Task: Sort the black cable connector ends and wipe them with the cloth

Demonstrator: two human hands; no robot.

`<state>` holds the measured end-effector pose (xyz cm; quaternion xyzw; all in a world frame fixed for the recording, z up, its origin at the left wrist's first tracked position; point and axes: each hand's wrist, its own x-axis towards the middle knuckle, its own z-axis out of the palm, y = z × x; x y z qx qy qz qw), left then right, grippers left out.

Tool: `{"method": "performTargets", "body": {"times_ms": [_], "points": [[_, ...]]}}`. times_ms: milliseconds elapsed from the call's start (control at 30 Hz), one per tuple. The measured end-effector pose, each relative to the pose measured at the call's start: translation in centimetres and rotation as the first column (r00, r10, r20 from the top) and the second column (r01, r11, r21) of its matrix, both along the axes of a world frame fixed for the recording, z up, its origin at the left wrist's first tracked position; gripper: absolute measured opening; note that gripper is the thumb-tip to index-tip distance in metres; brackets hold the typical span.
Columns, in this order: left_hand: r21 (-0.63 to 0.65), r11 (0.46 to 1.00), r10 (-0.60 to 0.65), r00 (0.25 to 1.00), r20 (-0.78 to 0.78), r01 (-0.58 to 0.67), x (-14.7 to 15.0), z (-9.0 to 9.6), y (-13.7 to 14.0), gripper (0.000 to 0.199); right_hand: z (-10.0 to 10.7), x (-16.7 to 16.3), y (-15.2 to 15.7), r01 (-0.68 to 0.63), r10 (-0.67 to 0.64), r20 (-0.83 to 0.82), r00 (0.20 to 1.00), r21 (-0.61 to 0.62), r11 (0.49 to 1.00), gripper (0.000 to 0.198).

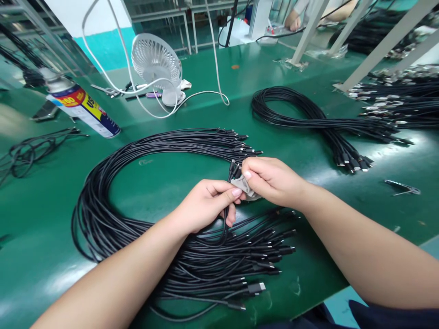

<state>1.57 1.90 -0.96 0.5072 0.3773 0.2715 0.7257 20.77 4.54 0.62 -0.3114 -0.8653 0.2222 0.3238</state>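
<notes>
My left hand (215,201) is closed, its thumb and fingers pinching black cables (226,219) whose plug ends (234,169) stick up between my hands. In my right hand (269,179) is a crumpled grey cloth (247,188), pressed close to those cables and touching my left fingertips. Which part of the cables the cloth covers is hidden by my fingers. Around and below my hands lies a large curved bundle of black cables (103,196) on the green table (151,183), with connector ends pointing right.
A second looped cable bundle (291,105) lies back right, with tweezers (403,187) nearer me. A spray can (84,107) and white fan (156,61) stand at the back left. More cables (408,100) pile up at far right. Another person's hand (292,21) shows beyond.
</notes>
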Motion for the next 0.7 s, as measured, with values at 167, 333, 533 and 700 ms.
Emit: {"method": "performTargets", "body": {"times_ms": [167,333,533,700], "points": [[-0.011,1.0,0.009,1.0,0.003,-0.009,0.0,0.0,0.0,0.035,0.6,1.0,0.5,0.115,-0.118,-0.021,0.993,-0.093,0.989,0.026],[-0.041,0.999,0.004,1.0,0.015,-0.003,0.0,0.0,0.0,0.036,0.3,1.9,0.7,0.262,-0.333,-0.256,0.908,-0.272,0.926,0.035],[-0.065,0.998,0.002,1.0,0.025,-0.001,0.0,0.1,0.0,0.039,-1.9,1.7,1.7,0.178,-0.337,-0.245,0.909,-0.504,0.845,0.032],[-0.084,0.996,-0.017,0.998,0.056,0.022,0.0,0.4,0.0,0.036,-2.3,0.4,1.7,0.04,-0.202,-0.164,0.966,-0.674,0.738,0.039]]}}
